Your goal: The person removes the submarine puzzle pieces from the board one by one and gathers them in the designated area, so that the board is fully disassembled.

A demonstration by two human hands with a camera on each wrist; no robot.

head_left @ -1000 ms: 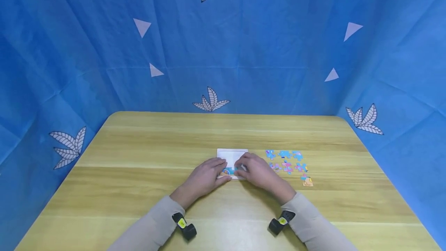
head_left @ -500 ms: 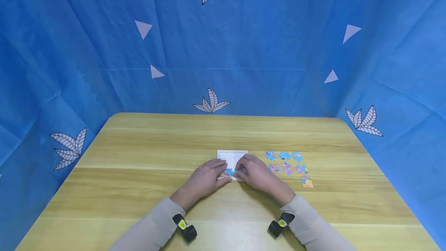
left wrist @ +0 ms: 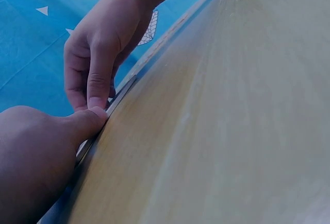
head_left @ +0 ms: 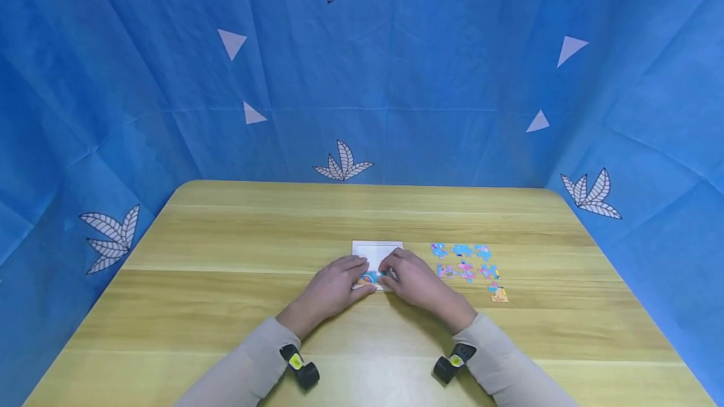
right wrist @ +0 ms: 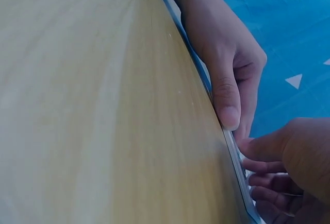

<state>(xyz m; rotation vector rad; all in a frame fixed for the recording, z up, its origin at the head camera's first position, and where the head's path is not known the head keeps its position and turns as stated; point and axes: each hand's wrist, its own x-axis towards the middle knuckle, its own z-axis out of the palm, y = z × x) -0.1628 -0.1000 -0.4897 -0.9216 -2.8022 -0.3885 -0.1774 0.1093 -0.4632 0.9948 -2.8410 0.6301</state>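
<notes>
In the head view a white puzzle tray [head_left: 373,256] lies flat on the table, with blue and orange puzzle pieces [head_left: 368,277] along its near side. My left hand [head_left: 335,284] holds the tray's left end, thumb along the near edge. Over the tray's right part, my right hand [head_left: 417,279] bends thumb and forefinger down to pinch a puzzle piece, mostly hidden by the fingers. From the left wrist, the right hand [left wrist: 105,54] points its fingertips down behind the left thumb [left wrist: 87,123]. The right wrist view shows the left thumb [right wrist: 227,100] against the tray's edge [right wrist: 238,170].
Several loose puzzle pieces [head_left: 466,271] lie in rows on the wooden table [head_left: 226,256] right of the tray. A blue curtain [head_left: 396,68] with leaf and triangle prints hangs behind and beside the table. A black wrist camera [head_left: 449,367] sits at the right sleeve.
The right hand's fingertips have shifted slightly over the tray's near side. My left hand and the loose pieces stay where they were.
</notes>
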